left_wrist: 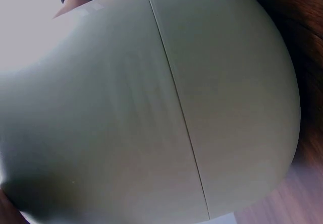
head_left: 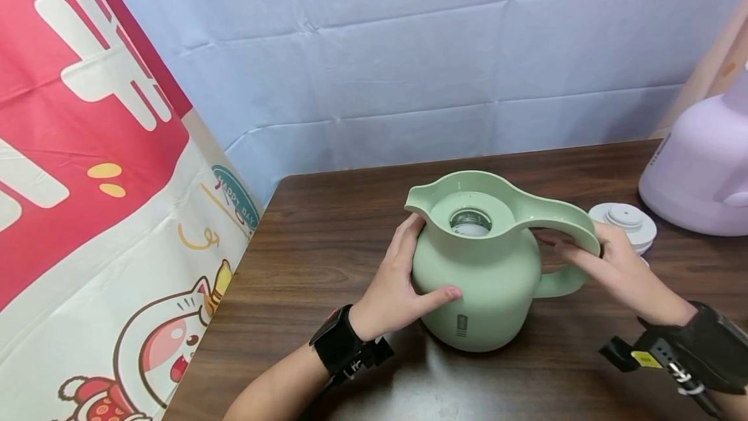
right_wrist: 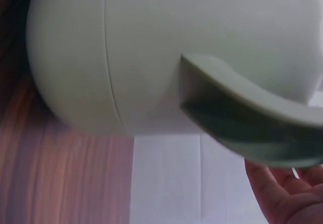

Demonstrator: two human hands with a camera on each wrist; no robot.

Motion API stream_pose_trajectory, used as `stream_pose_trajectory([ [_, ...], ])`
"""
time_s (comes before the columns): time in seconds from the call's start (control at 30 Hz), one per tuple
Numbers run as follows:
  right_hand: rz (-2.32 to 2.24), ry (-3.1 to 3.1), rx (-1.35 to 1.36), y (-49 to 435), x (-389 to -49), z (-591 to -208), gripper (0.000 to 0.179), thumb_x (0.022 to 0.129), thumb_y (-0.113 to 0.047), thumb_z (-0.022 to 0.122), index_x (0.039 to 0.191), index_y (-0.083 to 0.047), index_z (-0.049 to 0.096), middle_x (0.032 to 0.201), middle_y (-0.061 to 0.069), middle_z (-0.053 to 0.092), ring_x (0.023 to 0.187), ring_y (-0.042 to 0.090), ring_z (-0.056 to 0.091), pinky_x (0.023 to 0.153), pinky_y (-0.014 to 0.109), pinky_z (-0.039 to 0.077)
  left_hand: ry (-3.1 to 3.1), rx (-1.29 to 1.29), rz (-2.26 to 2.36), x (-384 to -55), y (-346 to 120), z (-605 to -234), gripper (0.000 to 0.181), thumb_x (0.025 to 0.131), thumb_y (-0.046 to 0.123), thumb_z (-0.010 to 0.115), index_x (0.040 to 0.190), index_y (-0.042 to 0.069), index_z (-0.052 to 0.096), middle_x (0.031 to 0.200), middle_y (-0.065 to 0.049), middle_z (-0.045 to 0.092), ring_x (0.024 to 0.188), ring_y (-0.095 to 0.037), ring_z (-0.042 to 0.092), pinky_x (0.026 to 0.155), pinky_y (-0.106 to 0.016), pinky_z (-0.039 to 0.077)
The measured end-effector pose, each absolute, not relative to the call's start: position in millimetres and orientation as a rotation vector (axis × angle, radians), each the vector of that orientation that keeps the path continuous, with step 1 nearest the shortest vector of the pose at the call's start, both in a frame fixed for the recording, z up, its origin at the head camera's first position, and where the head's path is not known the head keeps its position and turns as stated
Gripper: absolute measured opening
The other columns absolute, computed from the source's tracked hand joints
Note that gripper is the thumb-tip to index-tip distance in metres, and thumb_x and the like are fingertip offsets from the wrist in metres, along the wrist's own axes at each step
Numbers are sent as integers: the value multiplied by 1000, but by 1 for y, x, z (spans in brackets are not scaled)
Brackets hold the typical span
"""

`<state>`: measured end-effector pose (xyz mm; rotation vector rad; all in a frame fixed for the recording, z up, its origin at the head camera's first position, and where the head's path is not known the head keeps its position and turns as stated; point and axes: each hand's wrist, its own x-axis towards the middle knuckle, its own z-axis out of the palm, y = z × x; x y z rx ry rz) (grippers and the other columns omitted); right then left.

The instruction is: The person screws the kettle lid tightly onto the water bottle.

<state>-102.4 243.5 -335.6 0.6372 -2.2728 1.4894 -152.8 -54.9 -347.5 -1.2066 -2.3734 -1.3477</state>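
A pale green thermos jug (head_left: 476,284) stands on the wooden table, its top uncovered and a shiny round mouth (head_left: 470,221) showing inside the rim. My left hand (head_left: 403,278) holds the jug's body from the left, thumb across the front and fingers round the side under the spout. On the other side my right hand (head_left: 613,265) grips the looped handle (head_left: 567,216); part of its fingers hides behind it. The left wrist view is filled by the jug's body (left_wrist: 151,108). In the right wrist view the handle (right_wrist: 242,103) crosses before fingertips (right_wrist: 267,183).
Behind my right hand lies a white round lid-like piece (head_left: 625,219). A lilac jug (head_left: 701,161) stands at the far right, cut off by the frame. A pale blue cloth (head_left: 350,70) hangs behind the table (head_left: 327,245); a printed red and white cloth (head_left: 105,167) hangs at left.
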Motion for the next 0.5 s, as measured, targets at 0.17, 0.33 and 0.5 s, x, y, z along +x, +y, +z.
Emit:
stream_pose_trajectory([
  [0.17,1441,-2275,640,260,-97,-339,43,90,14,47,124,-8,61,117,-5,62,104,4,55,79,12,41,-2389,-1194,-1372,-153,-55,-348,95,77,74,54,152,31,12,152,9,16,135,-11,25,103,-38,34],
  [0.33,1395,-2270,672,279,-90,-334,39,96,8,35,128,2,56,129,0,55,119,8,46,90,13,34,-2378,-1191,-1386,-153,-55,-348,95,77,73,55,151,31,14,151,9,17,134,-11,26,102,-38,35],
  [0.5,1336,-2326,566,300,-81,-330,35,94,13,39,124,8,57,126,2,58,116,7,49,87,11,38,-2370,-1187,-1398,-153,-54,-348,95,77,72,58,151,31,15,150,8,18,133,-11,27,102,-37,35],
])
